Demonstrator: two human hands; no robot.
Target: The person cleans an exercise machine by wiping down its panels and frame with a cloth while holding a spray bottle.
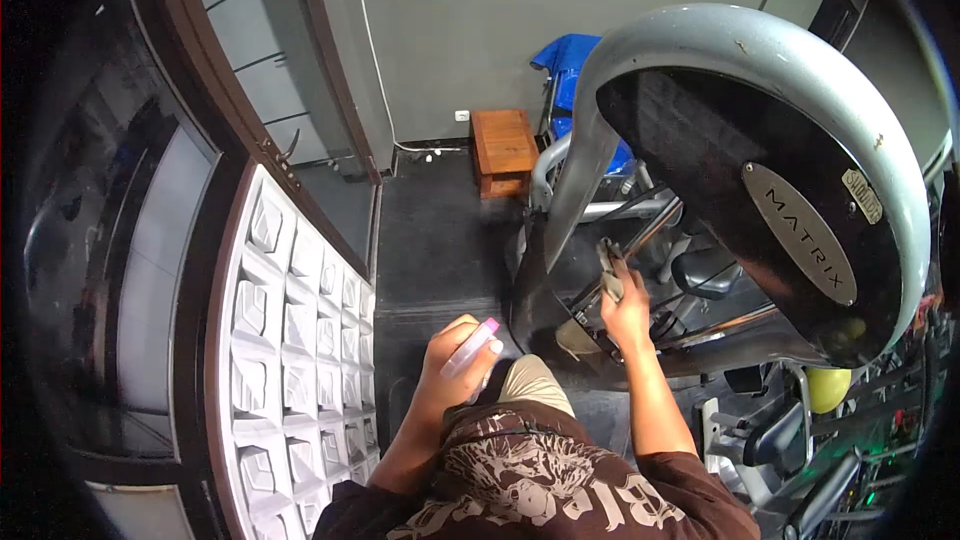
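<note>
In my left hand [440,372] is a small clear bottle [465,352] with a pink top, tilted up to the right; the fingers wrap round it in front of my body. My right hand [628,314] is closed on a greyish cloth [610,282], stretched forward close to the inner side of the gym machine [590,150]. Whether the cloth touches the machine I cannot tell. The machine has a thick silver curved frame and a dark panel with a MATRIX plate [800,234]. Metal rods and a black seat [706,273] show behind my right hand.
A wooden box stool [505,145] stands by the grey wall, beside blue-covered equipment [570,65]. To the left are a white block-patterned panel [300,370] and a glass door [250,50]. More gym equipment and a yellow-green ball [828,390] lie at the right.
</note>
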